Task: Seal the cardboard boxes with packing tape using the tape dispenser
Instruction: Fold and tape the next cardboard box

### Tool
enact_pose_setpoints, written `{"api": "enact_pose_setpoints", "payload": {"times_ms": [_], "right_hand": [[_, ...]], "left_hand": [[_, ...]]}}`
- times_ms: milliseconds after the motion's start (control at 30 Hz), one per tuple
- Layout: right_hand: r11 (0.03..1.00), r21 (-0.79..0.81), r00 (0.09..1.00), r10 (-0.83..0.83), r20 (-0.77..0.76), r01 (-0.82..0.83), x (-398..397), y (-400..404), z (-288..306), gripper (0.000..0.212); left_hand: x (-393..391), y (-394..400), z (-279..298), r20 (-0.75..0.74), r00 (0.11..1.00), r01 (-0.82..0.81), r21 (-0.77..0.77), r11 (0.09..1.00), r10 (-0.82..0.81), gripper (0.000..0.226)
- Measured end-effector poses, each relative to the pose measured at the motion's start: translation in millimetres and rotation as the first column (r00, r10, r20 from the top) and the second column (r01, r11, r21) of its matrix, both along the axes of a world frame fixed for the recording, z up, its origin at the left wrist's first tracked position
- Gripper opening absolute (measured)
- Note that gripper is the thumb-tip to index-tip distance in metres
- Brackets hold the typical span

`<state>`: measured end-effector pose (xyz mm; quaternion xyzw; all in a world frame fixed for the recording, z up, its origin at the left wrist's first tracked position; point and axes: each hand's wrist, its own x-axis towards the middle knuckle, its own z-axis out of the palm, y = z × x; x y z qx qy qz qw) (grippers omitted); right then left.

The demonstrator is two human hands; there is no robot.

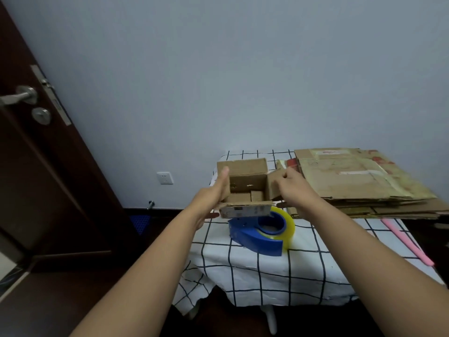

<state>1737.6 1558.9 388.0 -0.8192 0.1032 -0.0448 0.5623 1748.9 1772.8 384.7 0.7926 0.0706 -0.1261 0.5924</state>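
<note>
A small brown cardboard box (pixel 245 183) stands with its top flaps open on the table, near the far left corner. My left hand (pixel 213 195) lies flat against its left flap and side, fingers straight. My right hand (pixel 292 188) grips the right flap. In front of the box lies a blue tape dispenser (pixel 257 233) on its side, loaded with a yellowish roll of tape (pixel 289 227). Neither hand touches the dispenser.
A stack of flattened cardboard boxes (pixel 359 181) covers the right rear of the small table, whose white checked cloth (pixel 267 271) hangs over the front. A pink strip (pixel 408 242) lies at the right edge. A dark door (pixel 36 142) stands at the left.
</note>
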Motion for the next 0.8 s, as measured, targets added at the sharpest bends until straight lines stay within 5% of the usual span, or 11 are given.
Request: {"api": "enact_pose_setpoints", "payload": {"times_ms": [67, 200, 400, 533, 667, 800], "right_hand": [[0.999, -0.041, 1.0, 0.016, 0.015, -0.015, -5.2, 2.0, -1.4, 0.012], [0.994, 0.076, 0.996, 0.072, 0.044, -0.075, -14.4, -0.1, 0.8, 0.016], [0.957, 0.246, 0.988, 0.149, 0.029, -0.152, -25.1, -13.8, 9.7, 0.041], [0.936, 0.217, 0.957, 0.289, -0.024, -0.277, -24.3, -17.4, 17.9, 0.004], [0.953, 0.258, 0.985, 0.169, -0.025, -0.157, -6.4, -9.0, 20.6, 0.013], [0.931, 0.364, 0.999, 0.037, -0.028, -0.024, 34.3, -0.7, 16.8, 0.016]], "left_hand": [[-0.7, -1.3, 2.5, 0.045, 0.994, 0.099, 0.07, 0.993, -0.103, 0.072], [0.0, -1.0, 6.6, 0.115, 0.993, -0.053, 0.159, 0.986, 0.035, 0.038], [-6.7, 4.6, 29.5, 0.112, 0.981, -0.157, -0.036, 0.987, 0.16, 0.027], [-6.1, 8.0, 37.0, 0.124, 0.986, -0.105, -0.073, 0.992, 0.114, 0.024], [8.0, 8.2, 39.5, 0.127, 0.983, -0.093, -0.284, 0.954, 0.134, 0.02], [37.9, 6.1, 32.6, 0.134, 0.979, -0.074, -0.466, 0.882, 0.153, 0.04]]}}
